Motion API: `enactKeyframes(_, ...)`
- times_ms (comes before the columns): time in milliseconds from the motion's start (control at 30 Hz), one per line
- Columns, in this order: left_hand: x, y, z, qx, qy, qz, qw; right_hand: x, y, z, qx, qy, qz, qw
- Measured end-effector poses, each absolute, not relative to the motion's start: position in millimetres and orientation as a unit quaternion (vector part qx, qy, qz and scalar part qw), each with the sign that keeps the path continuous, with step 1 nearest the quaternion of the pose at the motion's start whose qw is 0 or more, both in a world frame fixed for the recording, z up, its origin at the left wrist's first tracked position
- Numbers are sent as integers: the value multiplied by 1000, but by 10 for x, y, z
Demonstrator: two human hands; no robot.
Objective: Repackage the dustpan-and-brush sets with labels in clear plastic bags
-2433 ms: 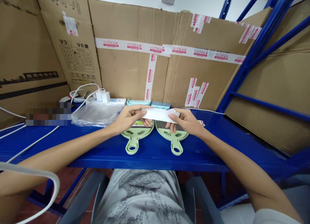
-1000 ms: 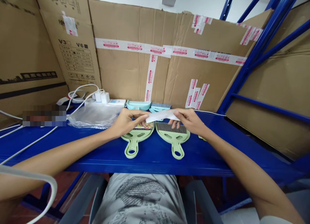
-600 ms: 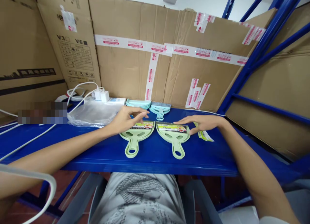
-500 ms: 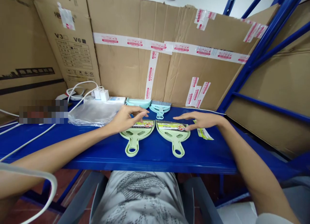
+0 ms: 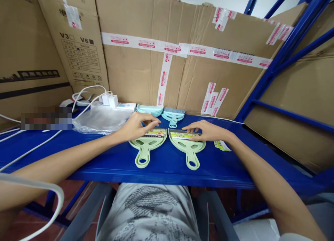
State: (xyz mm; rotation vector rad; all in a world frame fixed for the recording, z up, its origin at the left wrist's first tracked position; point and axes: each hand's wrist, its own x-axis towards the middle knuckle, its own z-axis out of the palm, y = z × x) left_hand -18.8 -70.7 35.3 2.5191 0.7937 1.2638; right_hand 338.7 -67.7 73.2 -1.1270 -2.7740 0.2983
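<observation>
Two pale green dustpan-and-brush sets lie side by side on the blue table, handles towards me. The left set has dark bristles and a printed label showing at its far edge. My left hand hovers at its far left side, fingers loosely bent and thumb apart, with nothing visible in it. Over the right set is my right hand, its fingers spread above the yellow-and-white label; whether the fingertips touch it I cannot tell. Beyond that hand lies another printed label.
At the back stand light blue dustpans in a stack and light blue brushes. Clear plastic bags lie left, near white chargers and cables. Cardboard walls the back; a blue metal frame rises at right.
My right hand has moved slightly left and lower over the right set's label, uncovering less of that label's right end. My left hand stays nearly still. The view has shifted slightly.
</observation>
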Motion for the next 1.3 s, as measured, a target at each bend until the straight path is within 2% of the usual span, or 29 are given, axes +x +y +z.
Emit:
enactKeyframes(200, -226, -685, 399, 855, 271, 432, 96, 3397, -629, 692, -377, -922, 65, 62)
enactKeyframes(433, -263, -640, 422, 849, 271, 442, 98, 3448, -610, 708, -391, -913, 99, 65)
enactKeyframes(633, -291, -606, 447, 843, 287, 443, 99, 3630, -600, 867, -429, -890, 117, 102)
enactKeyframes(733, -347, -552, 482, 867, 291, 391, 101, 3683, -585, 894, -437, -885, 126, 101)
enactKeyframes(967, -490, -386, 496, 952, 237, 159, 113, 3552, -606, 795, -404, -896, 163, 83)
enactKeyframes(1300, -515, -317, 441, 948, 264, 120, 128, 3490, -613, 758, -401, -901, 154, 68)
